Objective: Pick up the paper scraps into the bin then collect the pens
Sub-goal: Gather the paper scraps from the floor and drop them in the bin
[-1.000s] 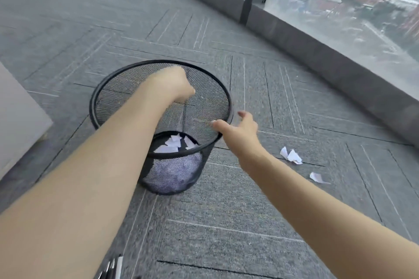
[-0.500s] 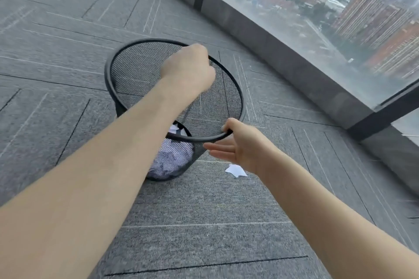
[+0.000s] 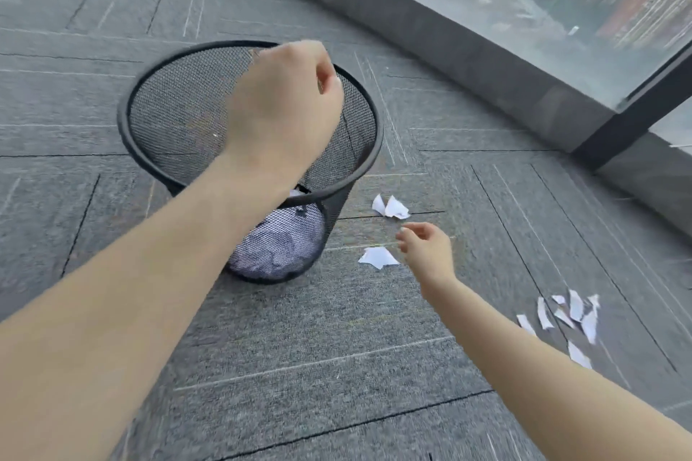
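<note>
A black mesh bin [image 3: 176,112] stands on grey carpet, with white paper scraps [image 3: 277,247] showing through its lower mesh. My left hand [image 3: 284,105] hovers over the bin's opening as a closed fist, and nothing shows between its fingers. My right hand [image 3: 427,247] is low, right of the bin, fingers apart, just beside a white scrap [image 3: 378,257] on the floor. Two more scraps [image 3: 391,207] lie a little farther away, by the bin's base. A cluster of several scraps [image 3: 569,318] lies to the right. No pens are in view.
A low dark ledge [image 3: 449,41] under a large window runs diagonally along the back right. A dark window post [image 3: 629,123] meets it at the right. Grey carpet tiles [image 3: 337,348] cover the floor all around the bin.
My right hand has dropped from the bin's rim to the floor scraps right of the bin. The left fist stays over the bin. The view has swung right, revealing more scraps.
</note>
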{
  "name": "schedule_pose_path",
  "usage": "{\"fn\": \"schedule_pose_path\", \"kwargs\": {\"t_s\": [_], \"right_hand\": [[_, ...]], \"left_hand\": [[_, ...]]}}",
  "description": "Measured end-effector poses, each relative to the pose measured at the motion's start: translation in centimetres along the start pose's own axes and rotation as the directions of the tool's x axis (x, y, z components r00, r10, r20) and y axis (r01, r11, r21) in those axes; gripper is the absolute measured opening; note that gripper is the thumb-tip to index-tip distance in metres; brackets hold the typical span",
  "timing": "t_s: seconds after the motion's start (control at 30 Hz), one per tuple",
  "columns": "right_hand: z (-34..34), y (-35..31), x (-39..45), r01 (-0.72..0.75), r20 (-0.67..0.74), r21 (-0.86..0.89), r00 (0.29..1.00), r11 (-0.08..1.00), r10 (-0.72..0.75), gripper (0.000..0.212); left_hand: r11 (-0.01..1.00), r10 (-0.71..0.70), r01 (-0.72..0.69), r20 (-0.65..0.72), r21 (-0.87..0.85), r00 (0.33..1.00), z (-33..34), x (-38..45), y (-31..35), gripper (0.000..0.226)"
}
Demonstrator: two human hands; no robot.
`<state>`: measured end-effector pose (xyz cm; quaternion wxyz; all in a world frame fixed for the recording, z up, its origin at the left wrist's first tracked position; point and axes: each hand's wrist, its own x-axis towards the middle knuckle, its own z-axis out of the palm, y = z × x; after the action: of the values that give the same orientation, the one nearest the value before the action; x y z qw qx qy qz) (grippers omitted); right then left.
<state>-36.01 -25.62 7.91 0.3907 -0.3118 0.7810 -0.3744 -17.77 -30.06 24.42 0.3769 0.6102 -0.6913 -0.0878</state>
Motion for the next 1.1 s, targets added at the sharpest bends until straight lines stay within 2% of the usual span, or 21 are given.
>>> {"fn": "schedule_pose_path", "kwargs": {"t_s": [0.13,0.17,0.2,0.23,0.27,0.3,0.33,0.37,0.4,0.5,0.6,0.83,0.9,0.97,1.0,1.03,1.1], "right_hand": [[1.3,4.1,2.9,0.078,-0.058,-0.278,0.993,0.957,-0.098,0.02],[1.9,5.0,3.8,0.11,-0.08,-0.386,0.985,0.916,-0.152,0.027],[2.5,6.2,4.7,0.112,-0.087,-0.497,0.98,0.861,-0.177,0.032],[3.0,7.1,5.6,0.114,-0.069,-0.565,0.98,0.817,-0.184,0.028],[3.3,7.5,6.0,0.123,-0.003,-0.585,0.988,0.801,-0.154,0.021],[3.6,7.9,6.4,0.14,0.07,-0.58,0.99,0.803,-0.122,0.024],[3.5,8.0,6.4,0.14,0.107,-0.56,0.99,0.817,-0.096,0.034],[3.3,8.0,6.7,0.146,0.109,-0.56,0.989,0.815,-0.103,0.039],[3.1,8.2,7.0,0.158,0.097,-0.565,0.987,0.81,-0.126,0.04],[3.1,8.6,7.4,0.215,0.11,-0.573,0.976,0.791,-0.186,0.036],[3.0,9.0,7.7,0.311,0.172,-0.597,0.95,0.739,-0.26,0.027],[2.3,8.8,8.0,0.526,0.354,-0.563,0.851,0.638,-0.389,0.011],[1.9,8.6,8.2,0.575,0.441,-0.584,0.817,0.572,-0.371,0.017],[1.4,8.3,8.5,0.624,0.506,-0.611,0.781,0.487,-0.366,0.014],[1.1,8.2,8.7,0.632,0.517,-0.597,0.774,0.495,-0.366,0.008],[0.7,8.1,9.0,0.611,0.479,-0.575,0.791,0.544,-0.381,0.017],[-0.4,8.0,10.4,0.483,0.253,-0.475,0.875,0.735,-0.412,0.034]], "left_hand": [[0.949,0.294,-0.286,0.045,-0.132,0.955,4.6,-5.7,3.9,0.014],[0.936,0.345,-0.332,0.109,-0.12,0.932,6.4,-7.6,4.1,0.012],[0.936,0.352,-0.343,0.243,-0.078,0.904,8.3,-9.5,3.9,0.011],[0.947,0.291,-0.323,0.444,-0.003,0.848,10.3,-11.2,3.2,0.014],[0.946,0.17,-0.306,0.632,0.112,0.756,12.1,-12.7,1.9,0.019],[0.923,0.036,-0.313,0.76,0.224,0.649,13.7,-14.0,0.2,0.025],[0.9,-0.077,-0.315,0.821,0.302,0.565,14.9,-15.0,-1.4,0.031],[0.883,-0.161,-0.304,0.838,0.358,0.521,15.7,-15.7,-3.0,0.039],[0.875,-0.219,-0.278,0.835,0.397,0.504,16.5,-16.2,-4.2,0.047],[0.879,-0.298,-0.19,0.814,0.438,0.499,18.4,-16.7,-5.9,0.058],[0.888,-0.269,-0.188,0.807,0.419,0.527,20.1,-16.2,-5.1,0.06],[0.914,-0.315,-0.075,0.813,0.4,0.49,22.0,-15.6,-3.8,0.058],[0.91,-0.315,-0.094,0.821,0.404,0.477,22.1,-15.8,-4.0,0.058],[0.905,-0.312,-0.111,0.818,0.411,0.483,22.3,-15.8,-4.0,0.058],[0.903,-0.311,-0.113,0.814,0.413,0.491,22.4,-15.7,-3.9,0.057],[0.906,-0.303,-0.112,0.809,0.409,0.503,22.5,-15.5,-3.7,0.055],[0.92,-0.278,-0.09,0.798,0.382,0.535,22.6,-14.8,-3.5,0.049]]}}
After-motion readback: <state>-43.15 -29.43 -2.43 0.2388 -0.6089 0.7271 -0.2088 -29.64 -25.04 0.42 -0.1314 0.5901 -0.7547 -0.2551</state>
